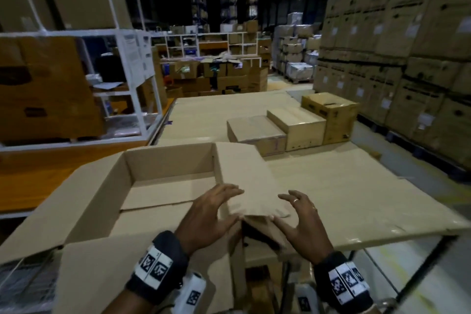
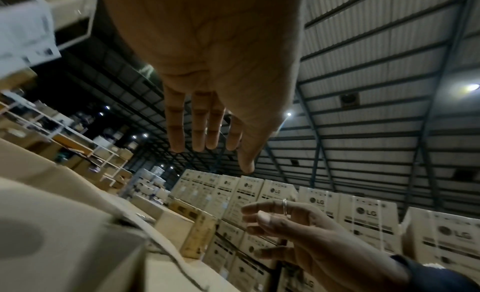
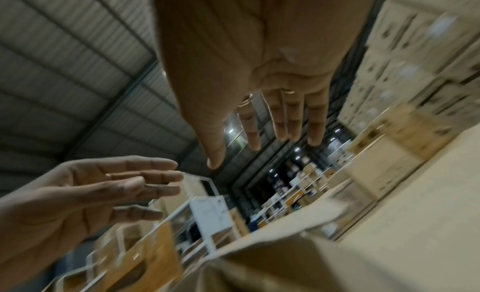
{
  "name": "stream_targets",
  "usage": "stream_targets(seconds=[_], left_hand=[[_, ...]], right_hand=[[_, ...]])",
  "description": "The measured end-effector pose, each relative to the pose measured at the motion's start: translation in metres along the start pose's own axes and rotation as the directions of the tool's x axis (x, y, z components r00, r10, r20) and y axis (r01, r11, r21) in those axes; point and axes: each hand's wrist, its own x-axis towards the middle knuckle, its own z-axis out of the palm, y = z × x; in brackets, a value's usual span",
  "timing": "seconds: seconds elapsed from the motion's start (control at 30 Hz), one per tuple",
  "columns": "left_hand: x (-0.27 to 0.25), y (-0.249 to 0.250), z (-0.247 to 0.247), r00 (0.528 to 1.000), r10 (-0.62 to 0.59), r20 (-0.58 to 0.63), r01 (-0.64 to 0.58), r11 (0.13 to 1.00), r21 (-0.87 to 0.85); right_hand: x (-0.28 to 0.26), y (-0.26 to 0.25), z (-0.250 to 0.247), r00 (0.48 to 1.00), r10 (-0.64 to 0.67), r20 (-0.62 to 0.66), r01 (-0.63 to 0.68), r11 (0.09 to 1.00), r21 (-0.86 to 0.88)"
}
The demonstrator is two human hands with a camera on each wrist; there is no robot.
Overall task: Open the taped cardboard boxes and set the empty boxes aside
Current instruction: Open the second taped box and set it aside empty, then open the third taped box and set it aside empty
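Hands poised over an opened box in a warehouse

The big cardboard box sits at the near edge of the table, flaps spread and nothing visible inside. The left hand and right hand flank its right flap, fingers straight and loose, gripping nothing; whether the fingertips touch the flap is unclear. This box looks ready to be set aside. Three closed boxes wait farther back on the table, seemingly unopened.

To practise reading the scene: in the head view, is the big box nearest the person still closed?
No, the big box has its flaps spread and its bare inside showing.
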Motion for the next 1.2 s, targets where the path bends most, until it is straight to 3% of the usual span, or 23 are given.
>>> stream_targets(seconds=[0.17, 0.27, 0.53, 0.67, 0.93, 1.2], left_hand=[[0.066, 0.060, 0.098, 0.996, -0.087, -0.022, 0.084, 0.990, -0.114], [0.096, 0.085, 0.148, 0.983, -0.185, -0.013, 0.184, 0.982, -0.052], [0.159, 0.094, 0.209, 0.952, -0.297, 0.074, 0.298, 0.955, 0.006], [0.200, 0.062, 0.221, 0.922, -0.386, 0.010, 0.386, 0.922, 0.012], [0.283, -0.018, 0.205, 0.794, -0.587, -0.160, 0.588, 0.807, -0.046], [0.349, -0.096, 0.208, 0.706, -0.687, -0.170, 0.691, 0.721, -0.043]], right_hand=[[-0.024, 0.072, -0.068, 0.994, 0.092, -0.059, -0.086, 0.992, 0.094], [-0.036, 0.109, -0.099, 0.983, 0.171, -0.072, -0.164, 0.982, 0.093], [-0.012, 0.171, -0.131, 0.964, 0.264, -0.013, -0.260, 0.954, 0.148], [0.036, 0.190, -0.134, 0.971, 0.239, 0.022, -0.238, 0.946, 0.220], [0.181, 0.201, -0.151, 0.984, 0.097, 0.147, -0.123, 0.976, 0.178], [0.323, 0.213, -0.089, 0.973, 0.057, 0.224, -0.105, 0.973, 0.207]])
